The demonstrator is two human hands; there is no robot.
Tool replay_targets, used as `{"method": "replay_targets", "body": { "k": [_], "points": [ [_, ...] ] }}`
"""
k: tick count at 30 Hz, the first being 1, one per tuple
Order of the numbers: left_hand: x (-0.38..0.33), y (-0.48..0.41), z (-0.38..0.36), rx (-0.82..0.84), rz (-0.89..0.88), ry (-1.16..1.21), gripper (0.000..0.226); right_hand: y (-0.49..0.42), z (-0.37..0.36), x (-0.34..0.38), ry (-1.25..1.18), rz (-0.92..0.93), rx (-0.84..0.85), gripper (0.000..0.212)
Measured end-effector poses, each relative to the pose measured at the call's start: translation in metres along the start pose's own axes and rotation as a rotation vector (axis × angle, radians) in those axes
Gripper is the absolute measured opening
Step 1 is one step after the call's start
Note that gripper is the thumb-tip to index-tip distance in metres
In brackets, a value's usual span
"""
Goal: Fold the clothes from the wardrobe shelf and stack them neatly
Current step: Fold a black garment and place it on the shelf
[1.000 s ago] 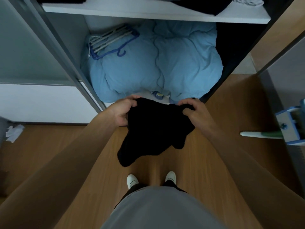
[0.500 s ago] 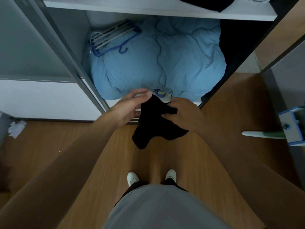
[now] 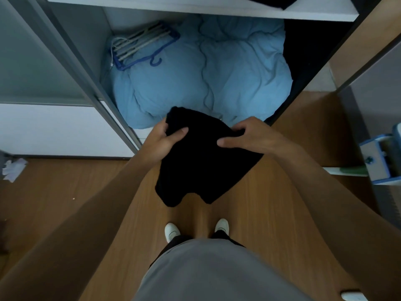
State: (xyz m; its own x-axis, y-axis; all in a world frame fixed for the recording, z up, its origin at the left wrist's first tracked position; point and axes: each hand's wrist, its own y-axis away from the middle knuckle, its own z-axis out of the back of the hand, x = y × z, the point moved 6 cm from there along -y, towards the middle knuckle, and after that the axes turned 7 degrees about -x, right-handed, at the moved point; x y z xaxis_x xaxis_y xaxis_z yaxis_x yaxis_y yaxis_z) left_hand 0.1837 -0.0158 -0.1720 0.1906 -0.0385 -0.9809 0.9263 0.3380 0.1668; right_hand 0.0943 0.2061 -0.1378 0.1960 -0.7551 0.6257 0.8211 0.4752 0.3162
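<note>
black garment (image 3: 201, 161) hangs in the air in front of you, over the wooden floor (image 3: 65, 192) and just before the open lower compartment of the wardrobe, where the blue duvet (image 3: 217, 79) and a bundle of hangers (image 3: 141, 46) lie. your left hand (image 3: 161, 141) grasps its upper left corner, thumb on top and fingers tucked beneath. your right hand (image 3: 249, 137) grasps the upper right edge, fingers curled over the cloth.

half a second ago your hands were close together and the cloth was bunched into a narrow clump between them. now they have drawn apart and the garment is spread into a wider panel, its lower edge hanging in two short lobes above your shoes (image 3: 172, 230). that reads as one fold made and the grip reset on new corners, though the fabric is too dark to show its layers.

the fold looks unfinished. nothing supports the cloth from below, so the loose lower edge may swing out of line. the white shelf (image 3: 195, 9) above is where the stack would likely go.
</note>
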Motion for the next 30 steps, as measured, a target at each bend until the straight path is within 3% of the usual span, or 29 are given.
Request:
{"method": "replay_targets", "body": {
  "k": [2,3,5,7,10,13,15,17,19,23,25,28,30],
  "points": [
    [0.003,-0.002,0.01,-0.06,0.057,0.122,0.02,0.005,-0.004,-0.018,0.203,-0.106,0.152,0.07],
    [0.003,-0.003,0.013,-0.063,0.064,0.125,0.022,0.005,-0.007,-0.026,0.268,-0.131,0.195,0.066],
    [0.003,-0.003,0.016,-0.067,0.077,0.096,0.027,0.005,-0.007,-0.032,0.271,-0.114,0.153,0.049],
    [0.005,-0.004,0.021,-0.106,0.114,0.115,0.03,0.008,-0.003,-0.033,0.153,-0.066,0.087,0.045],
    [0.008,-0.003,0.033,-0.181,0.204,0.186,0.031,0.012,0.003,-0.036,-0.311,-0.085,0.131,0.043],
    [0.006,-0.004,0.037,-0.219,0.299,0.286,0.036,0.015,0.01,-0.036,-1.121,-0.079,0.104,0.046],
    [0.009,-0.004,0.033,-0.222,0.387,0.338,0.036,0.021,-0.008,-0.04,-1.353,-0.172,0.117,0.057],
    [0.016,-0.002,0.029,-0.218,0.494,0.374,0.04,0.028,-0.038,-0.045,-1.163,-0.299,0.132,0.05],
    [0.024,0.0,0.031,-0.226,0.565,0.373,0.044,0.029,-0.057,-0.04,-0.983,-0.288,0.154,0.039],
    [0.041,0.016,0.033,0.013,0.592,0.485,0.069,0.02,-0.051,-0.023,-1.124,-0.281,-0.031,0.016],
    [0.056,0.028,0.029,0.115,0.578,0.429,0.068,0.015,-0.05,-0.025,-1.124,-0.329,-0.051,0.017],
    [0.075,0.026,0.032,-0.024,0.536,0.293,0.057,0.011,-0.054,-0.041,-0.899,-0.431,-0.073,0.02],
    [0.084,0.019,0.043,-0.178,0.513,0.145,0.065,0.009,-0.057,-0.052,-0.718,-0.47,-0.082,0.017]
  ]
}}
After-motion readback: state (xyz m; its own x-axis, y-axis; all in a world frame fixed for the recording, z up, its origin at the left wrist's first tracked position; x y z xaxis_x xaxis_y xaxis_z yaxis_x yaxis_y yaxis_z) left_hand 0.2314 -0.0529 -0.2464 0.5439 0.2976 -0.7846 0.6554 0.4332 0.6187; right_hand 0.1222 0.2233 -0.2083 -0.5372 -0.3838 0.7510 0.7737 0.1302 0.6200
